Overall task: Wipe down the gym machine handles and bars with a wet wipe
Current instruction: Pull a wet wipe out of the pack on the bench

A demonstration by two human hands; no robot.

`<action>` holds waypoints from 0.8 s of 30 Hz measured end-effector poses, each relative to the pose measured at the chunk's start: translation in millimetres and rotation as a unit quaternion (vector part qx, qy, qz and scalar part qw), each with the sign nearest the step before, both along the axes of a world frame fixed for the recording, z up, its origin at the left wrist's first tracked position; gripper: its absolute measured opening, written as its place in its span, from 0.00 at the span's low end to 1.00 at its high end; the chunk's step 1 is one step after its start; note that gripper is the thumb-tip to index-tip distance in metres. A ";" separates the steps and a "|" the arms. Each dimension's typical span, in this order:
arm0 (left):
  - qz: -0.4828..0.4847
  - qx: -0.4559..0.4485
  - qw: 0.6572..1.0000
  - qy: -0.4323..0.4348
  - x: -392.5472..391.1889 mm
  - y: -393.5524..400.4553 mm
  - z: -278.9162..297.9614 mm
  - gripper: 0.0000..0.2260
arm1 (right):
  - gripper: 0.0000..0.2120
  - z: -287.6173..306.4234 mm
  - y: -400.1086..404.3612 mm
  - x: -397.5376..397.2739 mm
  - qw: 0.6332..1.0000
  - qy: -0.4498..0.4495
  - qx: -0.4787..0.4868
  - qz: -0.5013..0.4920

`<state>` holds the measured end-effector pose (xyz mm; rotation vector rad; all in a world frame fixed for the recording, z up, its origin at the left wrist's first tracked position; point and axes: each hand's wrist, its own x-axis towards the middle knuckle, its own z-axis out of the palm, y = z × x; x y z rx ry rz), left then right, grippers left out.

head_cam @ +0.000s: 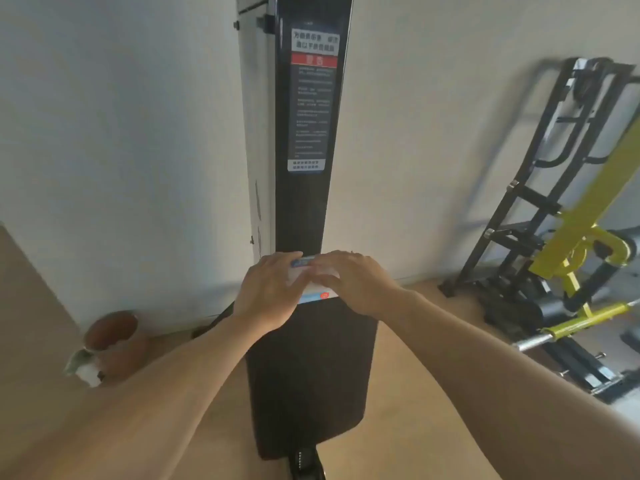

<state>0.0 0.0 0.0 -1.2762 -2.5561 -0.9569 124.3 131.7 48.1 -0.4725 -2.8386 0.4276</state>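
A white and blue wet wipe pack (314, 295) lies at the far end of a black padded seat (308, 375), against the foot of a tall black machine column (304, 202). My left hand (268, 294) rests on the pack's left side. My right hand (353, 282) covers its right part, fingers bent over the top. Both hands hide most of the pack. No loose wipe shows.
The column carries a warning label (312, 98) and stands against a white wall. A black and yellow weight machine (561, 258) with a chrome bar (533, 342) stands at the right. A brown clay pot (116, 341) sits on the wooden floor at the left.
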 end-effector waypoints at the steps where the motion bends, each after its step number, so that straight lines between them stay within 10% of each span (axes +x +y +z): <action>1: 0.007 0.002 1.000 0.016 0.7 -2.4 -1.2 0.37 | 0.16 1.2 1.2 1.3 1.000 -0.003 0.015 0.006; 9: 0.012 0.016 0.999 0.045 4.0 -4.4 -10.3 0.43 | 0.14 34.5 17.5 -15.0 0.990 -0.084 0.103 0.054; 15: 0.026 0.060 0.997 0.039 2.7 -3.6 -16.3 0.39 | 0.06 38.1 15.2 -36.5 0.980 0.136 0.021 -0.144; 24: 0.022 0.036 0.998 0.044 -3.4 -1.0 -20.9 0.41 | 0.15 19.7 23.4 -34.4 0.992 -0.122 0.036 0.023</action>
